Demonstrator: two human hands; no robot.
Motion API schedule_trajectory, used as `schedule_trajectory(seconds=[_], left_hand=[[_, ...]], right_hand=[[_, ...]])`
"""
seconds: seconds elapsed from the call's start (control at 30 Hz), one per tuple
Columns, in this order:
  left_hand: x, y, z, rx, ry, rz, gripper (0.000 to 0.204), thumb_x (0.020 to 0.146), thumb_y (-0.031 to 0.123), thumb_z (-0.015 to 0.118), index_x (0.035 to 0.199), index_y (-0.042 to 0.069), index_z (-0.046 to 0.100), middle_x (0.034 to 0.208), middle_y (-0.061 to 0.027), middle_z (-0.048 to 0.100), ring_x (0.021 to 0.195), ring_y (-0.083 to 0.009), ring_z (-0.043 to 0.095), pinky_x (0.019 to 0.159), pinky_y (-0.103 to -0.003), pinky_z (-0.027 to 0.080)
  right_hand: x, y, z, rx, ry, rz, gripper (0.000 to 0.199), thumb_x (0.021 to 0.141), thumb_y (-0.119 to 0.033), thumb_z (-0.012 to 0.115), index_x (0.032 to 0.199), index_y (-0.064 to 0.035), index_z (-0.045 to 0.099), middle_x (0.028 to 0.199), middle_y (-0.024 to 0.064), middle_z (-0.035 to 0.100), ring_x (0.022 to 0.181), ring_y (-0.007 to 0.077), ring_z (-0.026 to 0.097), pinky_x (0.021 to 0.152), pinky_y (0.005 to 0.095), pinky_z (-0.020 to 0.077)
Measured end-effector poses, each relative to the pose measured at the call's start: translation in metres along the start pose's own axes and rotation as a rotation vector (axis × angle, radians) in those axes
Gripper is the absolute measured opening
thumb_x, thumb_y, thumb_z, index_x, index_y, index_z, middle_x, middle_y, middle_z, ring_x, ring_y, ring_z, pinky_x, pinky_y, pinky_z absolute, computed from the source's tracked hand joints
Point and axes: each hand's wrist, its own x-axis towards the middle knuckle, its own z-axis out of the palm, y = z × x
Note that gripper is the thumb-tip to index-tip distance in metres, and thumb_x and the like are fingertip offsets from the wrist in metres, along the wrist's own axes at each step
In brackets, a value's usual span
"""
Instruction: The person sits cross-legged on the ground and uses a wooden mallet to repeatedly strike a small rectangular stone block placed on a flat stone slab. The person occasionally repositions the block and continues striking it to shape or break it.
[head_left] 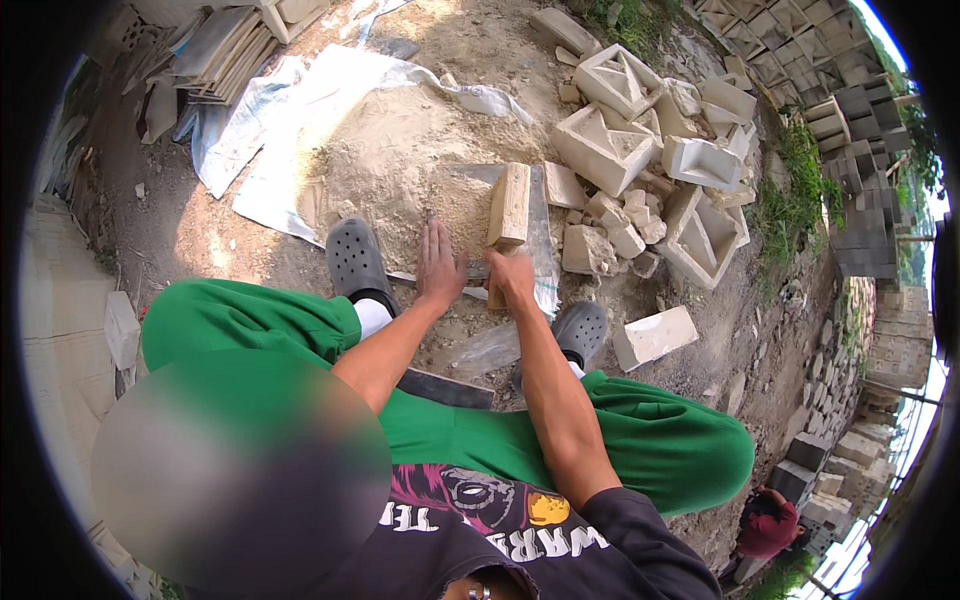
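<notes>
My left hand (438, 265) lies flat on pale, sandy ground, fingers stretched out and pointing away from me. Just right of it, my right hand (513, 277) is closed at the near end of a tan, dusty rectangular block (510, 205). A brownish piece (496, 294) shows beneath that hand; I cannot tell whether it belongs to the block. Under the block is a flat grey sheet (541, 225). Loose pale grit (405, 190) covers the ground beyond my left fingers. My feet, in grey clogs (357, 258), stand on either side of the hands.
Pale carved blocks with triangular hollows (605, 148) and broken chunks (590, 250) are heaped at right. A single white block (656, 338) lies near my right foot. White sheeting (300, 130) spreads at left, by stacked boards (222, 55). A person in red (768, 525) is at far lower right.
</notes>
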Motion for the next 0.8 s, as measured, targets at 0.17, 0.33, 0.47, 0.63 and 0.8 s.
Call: schedule_trajectory(seconds=[0.17,0.33,0.47,0.63,0.8], left_hand=[[-0.001,-0.014,-0.001,-0.071,0.016,-0.07,0.074,0.1,0.034,0.051,0.152,-0.009,0.022,0.161,-0.0277,0.019,0.15,-0.0408,0.017,0.123,-0.047,0.017],[0.0,-0.007,-0.008,0.011,-0.04,-0.021,0.077,0.099,0.035,0.053,0.153,-0.008,0.02,0.162,-0.0264,0.017,0.151,-0.0394,0.017,0.123,-0.047,0.016],[-0.018,0.003,-0.01,0.061,-0.109,-0.024,0.081,0.097,0.037,0.054,0.154,-0.008,0.019,0.163,-0.0245,0.014,0.152,-0.0372,0.013,0.124,-0.047,0.013],[-0.023,0.001,-0.007,0.098,-0.143,-0.048,0.083,0.097,0.039,0.055,0.154,-0.008,0.017,0.164,-0.0231,0.012,0.153,-0.0349,0.008,0.124,-0.045,0.008],[-0.008,0.024,-0.014,0.158,-0.224,-0.048,0.08,0.099,0.041,0.05,0.154,-0.007,0.017,0.165,-0.0211,0.013,0.154,-0.0324,0.007,0.125,-0.044,0.006]], right_hand=[[-0.024,-0.031,-0.007,0.085,0.049,-0.138,0.035,0.077,-0.028,0.072,0.075,0.0063,0.067,0.06,0.0113,0.065,0.054,0.0234,0.068,0.052,0.0362,0.0533],[-0.013,-0.007,0.008,-0.086,0.085,-0.173,0.036,0.077,-0.031,0.072,0.072,0.0052,0.068,0.058,0.011,0.064,0.054,0.0237,0.068,0.053,0.0366,0.0535],[-0.002,0.008,0.006,-0.154,0.038,-0.08,0.04,0.078,-0.033,0.071,0.072,0.0059,0.07,0.06,0.0135,0.067,0.055,0.0237,0.069,0.054,0.036,0.0542],[-0.018,-0.008,-0.002,-0.133,-0.032,-0.012,0.04,0.078,-0.033,0.071,0.077,0.0069,0.069,0.062,0.0126,0.068,0.055,0.0233,0.069,0.054,0.0356,0.0546],[-0.02,-0.01,-0.004,-0.084,-0.016,-0.059,0.037,0.078,-0.031,0.072,0.079,0.0051,0.07,0.062,0.0119,0.067,0.054,0.0224,0.069,0.053,0.036,0.054]])
